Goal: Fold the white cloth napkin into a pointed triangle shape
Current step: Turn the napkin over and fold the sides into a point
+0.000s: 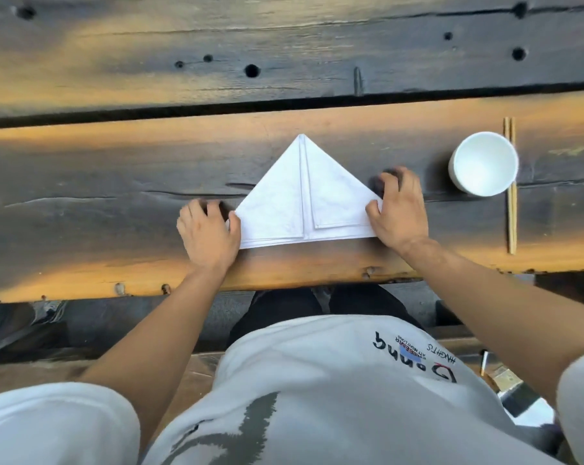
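White napkin (284,203) flat on dark wooden table (116,169), folded to triangle, apex pointing away. Left hand (208,234) pinching lower left corner; right hand (396,213) gripping lower right corner. White cup (484,163) to right, overlapping chopsticks (511,216).

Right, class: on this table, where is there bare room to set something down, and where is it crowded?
Bare wood lies left of the left hand, and across the far plank beyond the napkin tip. A narrower strip runs along the near table edge. It is crowded on the right: the right hand, white cup and chopsticks sit close together.
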